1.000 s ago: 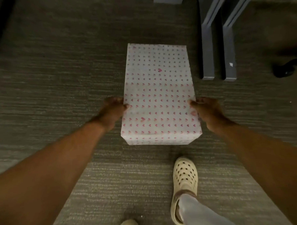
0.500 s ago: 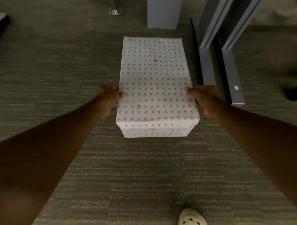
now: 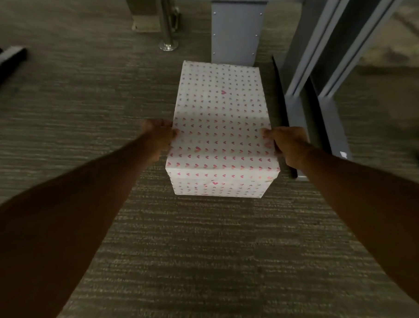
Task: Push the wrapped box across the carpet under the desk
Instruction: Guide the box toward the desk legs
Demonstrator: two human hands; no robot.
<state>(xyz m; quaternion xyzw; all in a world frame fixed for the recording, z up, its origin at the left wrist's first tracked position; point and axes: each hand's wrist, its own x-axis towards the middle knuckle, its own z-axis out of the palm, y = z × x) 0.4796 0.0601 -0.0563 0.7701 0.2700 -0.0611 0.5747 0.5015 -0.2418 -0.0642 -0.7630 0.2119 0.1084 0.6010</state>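
Note:
The wrapped box, white paper with small pink hearts, lies flat on the grey-brown carpet. My left hand grips its left long side and my right hand grips its right long side, thumbs on the top face. The box's far end reaches the foot of a grey desk leg panel. The desk's underside edge shows along the top of the view.
Grey metal frame legs stand close to the right of the box, their feet on the floor beside my right hand. A chrome post with a round foot stands at the back left. A dark object lies at far left.
The box has slid forward over the carpet with both hands on its sides, and the desk leg and frame have come closer. My foot has dropped out of view.

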